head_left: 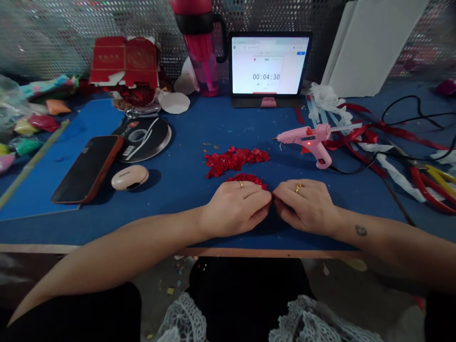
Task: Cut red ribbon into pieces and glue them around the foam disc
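Observation:
My left hand is closed, fingers curled down, just above the blue table near its front edge. Against its far side shows a bunch of crinkled red ribbon, partly hidden by the knuckles; whether the fingers grip it I cannot tell. My right hand is also closed, its fingertips meeting those of the left. What lies between the fingertips is hidden. Just beyond them rests a loose heap of red ribbon pieces. A pink glue gun, its red light lit, lies beyond my right hand.
A tablet showing a timer stands at the back, beside a pink bottle. At left lie a phone, an earbud case and a ribbon spool. Red-handled pliers, ribbons and the cord lie at right.

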{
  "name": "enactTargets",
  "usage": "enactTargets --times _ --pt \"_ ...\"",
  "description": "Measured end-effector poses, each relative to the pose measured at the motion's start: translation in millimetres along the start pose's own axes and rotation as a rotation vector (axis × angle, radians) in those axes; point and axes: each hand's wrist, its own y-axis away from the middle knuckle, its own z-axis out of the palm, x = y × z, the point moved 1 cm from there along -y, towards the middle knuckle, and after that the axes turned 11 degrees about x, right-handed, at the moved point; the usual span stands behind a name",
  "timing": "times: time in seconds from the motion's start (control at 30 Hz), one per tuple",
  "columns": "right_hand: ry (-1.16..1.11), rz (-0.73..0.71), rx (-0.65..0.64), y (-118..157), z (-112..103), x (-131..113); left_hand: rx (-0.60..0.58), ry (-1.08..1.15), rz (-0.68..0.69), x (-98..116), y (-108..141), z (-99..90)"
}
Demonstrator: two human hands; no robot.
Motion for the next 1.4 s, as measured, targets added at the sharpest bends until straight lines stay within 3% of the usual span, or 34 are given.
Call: enactTargets --times 0.47,0.67,0.87,1.4 --pt "0.076 -0.054 0.019 -1 0 -6 -0.010 -0.057 0.090 6 -3 -4.4" --pt "0.052 -0.038 0.027 0 1 -3 -0.029 -0.040 0.036 4 -2 -3.2" --pt "0.010 0.022 0.032 0 -1 5 0.029 -0.005 -0.044 -1 0 -2.2" --pt "0.056 -0.043 0.001 -1 2 -1 -0.033 -0.103 0.104 4 -5 -4.1"
